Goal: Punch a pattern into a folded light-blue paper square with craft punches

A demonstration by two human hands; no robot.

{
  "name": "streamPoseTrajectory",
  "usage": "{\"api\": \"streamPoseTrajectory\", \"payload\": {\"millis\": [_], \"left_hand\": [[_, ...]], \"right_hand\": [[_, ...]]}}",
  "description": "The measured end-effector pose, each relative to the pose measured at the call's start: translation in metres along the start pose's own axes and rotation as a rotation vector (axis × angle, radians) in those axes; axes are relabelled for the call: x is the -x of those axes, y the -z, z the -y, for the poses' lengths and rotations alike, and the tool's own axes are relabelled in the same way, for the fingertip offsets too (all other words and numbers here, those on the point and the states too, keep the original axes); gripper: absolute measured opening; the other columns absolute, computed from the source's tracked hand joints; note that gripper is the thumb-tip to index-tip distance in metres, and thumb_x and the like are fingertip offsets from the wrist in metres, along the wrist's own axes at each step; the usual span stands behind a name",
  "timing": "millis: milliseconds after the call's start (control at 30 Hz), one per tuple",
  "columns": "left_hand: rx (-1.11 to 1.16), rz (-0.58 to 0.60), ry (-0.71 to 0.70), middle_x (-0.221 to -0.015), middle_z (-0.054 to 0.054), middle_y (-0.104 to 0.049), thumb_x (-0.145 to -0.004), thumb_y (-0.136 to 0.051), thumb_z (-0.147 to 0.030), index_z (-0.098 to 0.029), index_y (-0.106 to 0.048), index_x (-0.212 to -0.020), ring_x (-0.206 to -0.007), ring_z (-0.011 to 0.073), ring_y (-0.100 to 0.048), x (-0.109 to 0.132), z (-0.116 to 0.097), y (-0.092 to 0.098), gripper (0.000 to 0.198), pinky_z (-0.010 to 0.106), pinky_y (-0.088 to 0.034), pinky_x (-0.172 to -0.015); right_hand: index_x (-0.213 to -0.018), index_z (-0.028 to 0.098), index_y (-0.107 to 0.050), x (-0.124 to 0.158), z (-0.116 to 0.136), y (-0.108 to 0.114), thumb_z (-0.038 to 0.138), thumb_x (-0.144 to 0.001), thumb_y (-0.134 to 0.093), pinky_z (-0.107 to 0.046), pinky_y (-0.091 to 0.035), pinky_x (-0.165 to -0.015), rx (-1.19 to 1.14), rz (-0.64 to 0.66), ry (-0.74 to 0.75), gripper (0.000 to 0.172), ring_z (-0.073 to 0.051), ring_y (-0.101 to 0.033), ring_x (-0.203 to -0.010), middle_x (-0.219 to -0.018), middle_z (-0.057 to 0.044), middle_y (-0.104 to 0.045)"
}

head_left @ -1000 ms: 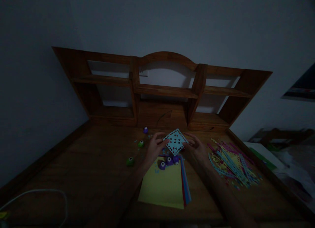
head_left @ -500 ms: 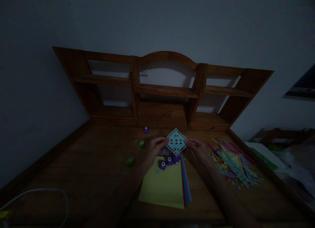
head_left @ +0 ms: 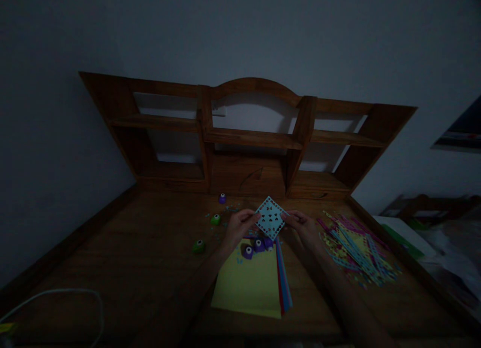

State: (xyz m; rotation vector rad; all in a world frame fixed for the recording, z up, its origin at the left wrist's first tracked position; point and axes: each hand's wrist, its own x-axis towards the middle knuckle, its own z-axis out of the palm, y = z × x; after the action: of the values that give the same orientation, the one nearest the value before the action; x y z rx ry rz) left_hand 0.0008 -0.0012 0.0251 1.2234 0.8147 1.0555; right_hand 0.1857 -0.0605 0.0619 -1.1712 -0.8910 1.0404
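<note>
A light blue paper square [head_left: 266, 220], punched with rows of small holes, some heart-shaped, is held up cornerwise like a diamond. My left hand [head_left: 239, 227] pinches its left corner, and my right hand [head_left: 302, 226] grips the right corner. Just below the square, several purple craft punches [head_left: 248, 252] rest on the upper edge of a stack of coloured paper [head_left: 248, 288], yellow on top with red and blue sheets showing at the right. Two green craft punches [head_left: 199, 246] and another purple punch [head_left: 222, 198] stand left of my hands.
Punched strips and paper scraps [head_left: 356, 248] lie heaped on the right of the wooden desk [head_left: 143, 258]. Tiny blue cut-outs are scattered near my left hand. A wooden shelf unit [head_left: 255, 137] stands along the back. A white cable [head_left: 75, 290] curves at the front left.
The blue paper square has tilted slightly in my fingers, its lower corner shifting a little down and right. Both hands keep their hold and barely move.
</note>
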Motion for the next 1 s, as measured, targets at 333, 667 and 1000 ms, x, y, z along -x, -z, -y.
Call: {"api": "streamPoseTrajectory", "payload": {"millis": [333,667,1000], "left_hand": [[-0.099,-0.062,-0.107,-0.079,0.008,-0.071,-0.071,-0.070,-0.043,-0.012,-0.068,-0.079,-0.070,0.0175,-0.066,-0.010,0.014,0.000,0.032,0.025,-0.052,-0.064],[0.079,-0.184,-0.077,-0.088,0.012,-0.070,-0.084,-0.047,-0.060,-0.013,-0.066,-0.090,-0.072,0.0192,-0.066,-0.010,0.001,0.017,0.051,0.028,-0.053,-0.063],[0.086,-0.190,-0.095,-0.086,0.012,-0.069,-0.082,-0.048,-0.059,-0.014,-0.067,-0.083,-0.073,0.0194,-0.065,-0.013,0.010,0.021,0.049,0.025,-0.051,-0.058]], "right_hand": [[-0.074,0.014,-0.066,-0.012,-0.012,0.011,0.038,-0.060,-0.080,-0.027,-0.050,-0.062,0.060,-0.009,0.024,0.031,-0.017,-0.062,-0.063,-0.072,-0.006,-0.069],[-0.085,0.012,-0.069,-0.034,-0.009,0.058,0.048,-0.065,-0.075,-0.031,-0.052,-0.070,0.286,-0.134,0.137,0.042,-0.021,-0.066,-0.075,-0.084,-0.010,-0.071],[-0.091,0.013,-0.071,-0.002,0.023,0.207,0.048,-0.060,-0.077,-0.037,-0.056,-0.068,0.509,-0.360,0.109,0.047,-0.027,-0.068,-0.074,-0.089,-0.013,-0.070]]}}
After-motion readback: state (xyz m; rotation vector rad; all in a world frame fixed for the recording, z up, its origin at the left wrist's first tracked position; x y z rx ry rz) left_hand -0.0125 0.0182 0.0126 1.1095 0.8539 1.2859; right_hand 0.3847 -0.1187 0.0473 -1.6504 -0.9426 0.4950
